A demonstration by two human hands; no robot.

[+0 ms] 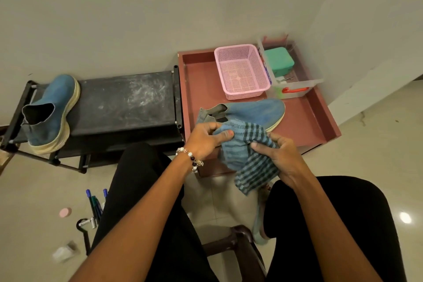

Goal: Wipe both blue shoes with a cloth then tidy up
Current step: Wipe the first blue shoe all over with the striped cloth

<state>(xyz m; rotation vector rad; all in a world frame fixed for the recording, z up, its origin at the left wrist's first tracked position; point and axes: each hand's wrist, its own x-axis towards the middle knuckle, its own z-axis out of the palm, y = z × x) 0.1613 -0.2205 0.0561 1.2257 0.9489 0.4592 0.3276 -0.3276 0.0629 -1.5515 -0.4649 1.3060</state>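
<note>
Blue-checked cloth [248,155] is bunched between both hands at about five o'clock, just in front of the shoe on the red tray [320,121]. The left hand [204,139] pinches its upper edge, fingers curled; the right hand [278,155] grips its other side, fingers wrapped in the fabric. That near shoe [254,111] lies on its side, touching the cloth. The second shoe [51,112] rests at nine o'clock on the black bench [126,98], well apart. Whether either is wiped I cannot tell; tidying looks undone, with pens [96,204] on the floor.
</note>
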